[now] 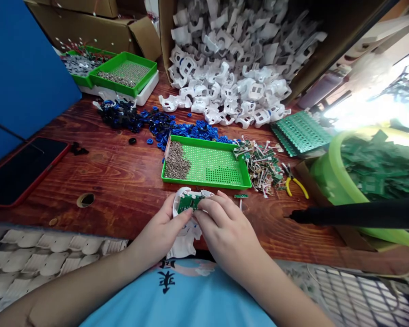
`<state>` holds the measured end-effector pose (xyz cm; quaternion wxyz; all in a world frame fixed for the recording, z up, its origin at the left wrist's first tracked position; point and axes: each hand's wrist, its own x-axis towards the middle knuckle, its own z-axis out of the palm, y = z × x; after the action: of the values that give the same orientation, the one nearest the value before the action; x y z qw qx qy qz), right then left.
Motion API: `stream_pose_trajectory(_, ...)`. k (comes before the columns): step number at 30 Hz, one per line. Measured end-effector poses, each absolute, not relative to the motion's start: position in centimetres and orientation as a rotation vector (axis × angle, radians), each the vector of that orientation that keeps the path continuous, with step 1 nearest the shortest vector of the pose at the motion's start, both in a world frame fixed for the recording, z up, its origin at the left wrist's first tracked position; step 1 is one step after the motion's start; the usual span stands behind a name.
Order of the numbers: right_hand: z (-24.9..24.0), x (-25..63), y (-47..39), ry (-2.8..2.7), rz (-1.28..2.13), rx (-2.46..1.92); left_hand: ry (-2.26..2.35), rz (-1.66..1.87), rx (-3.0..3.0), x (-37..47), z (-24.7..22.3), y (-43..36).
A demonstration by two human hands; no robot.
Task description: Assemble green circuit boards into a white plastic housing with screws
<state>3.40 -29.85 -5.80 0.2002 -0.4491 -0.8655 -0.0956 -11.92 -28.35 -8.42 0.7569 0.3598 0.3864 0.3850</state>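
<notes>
A white plastic housing [175, 205] with a green circuit board [187, 201] inside it is held low in front of my body. My left hand [162, 229] is closed round the housing's left side, its thumb resting on the board's lower edge. My right hand [226, 225] is closed at the right side, its fingers bunched on the board and covering that end of it. Whether a smaller part sits between those fingertips is hidden. Below both hands, another white plastic shell [182, 245] lies at the table's front edge.
A green tray [221, 184] with small metal screws [176, 161] stands ahead. Wired boards [264, 168], yellow-handled pliers [296, 181] and a black screwdriver-like tool [347, 213] are on the right. Blue rings [201, 131] and many white shells [225, 86] lie behind; a phone [23, 165] lies left.
</notes>
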Motion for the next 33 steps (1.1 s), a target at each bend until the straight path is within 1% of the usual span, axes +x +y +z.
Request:
stream_pose_trajectory(5, -6.1, 3.0, -30.1, -2.445, -0.224, -1.334, 0.912, 0.787, 0.805, -11.9, -8.7, -28.2)
stream_pose_trajectory(16, -6.7, 2.4, -30.5, -2.488, -0.192, -1.384, 1.042, 0.806, 0.904, -11.9, -9.0, -28.3)
stream_pose_trajectory(20, -6.6, 2.3, -30.4, -2.434, -0.084, -1.375, 1.014, 0.86, 0.889, -12.1, -9.0, -28.3)
stream_pose_trajectory(22, -6.8, 2.7, -30.4, -2.207, 0.075, -1.45, 0.979, 0.862, 0.837, -12.3, -8.8, -28.5)
stream_pose_trajectory(23, -6.9, 2.9, -30.3, -2.03, 0.217, -1.5, 0.964, 0.86, 0.815, -12.4, -8.8, -28.6)
stream_pose_trajectory(25, -7.3, 3.3, -30.1, -1.641, 0.668, -1.536, 0.957, 0.86, 0.818, -12.7, -8.7, -28.9)
stream_pose_trajectory(27, -7.7, 3.3, -29.9, -1.348, 1.188, -1.457, 0.968, 0.879, 0.902, -13.0, -8.6, -29.1)
stream_pose_trajectory(28, -7.7, 3.1, -29.8, -1.256, 1.376, -1.408, 0.972, 0.897, 0.957, -13.1, -8.7, -29.3)
stream_pose_trajectory(29, -7.7, 2.9, -29.8, -1.198, 1.482, -1.38, 0.979, 0.915, 1.013, -13.2, -8.7, -29.4)
stream_pose_trajectory(30, -7.7, 2.5, -29.7, -1.164, 1.516, -1.379, 0.988, 0.932, 1.065, -13.4, -8.7, -29.4)
stream_pose_trajectory(33, -7.3, 1.4, -29.7, -1.128, 1.459, -1.409, 1.004, 0.96, 1.171, -13.9, -8.6, -29.6)
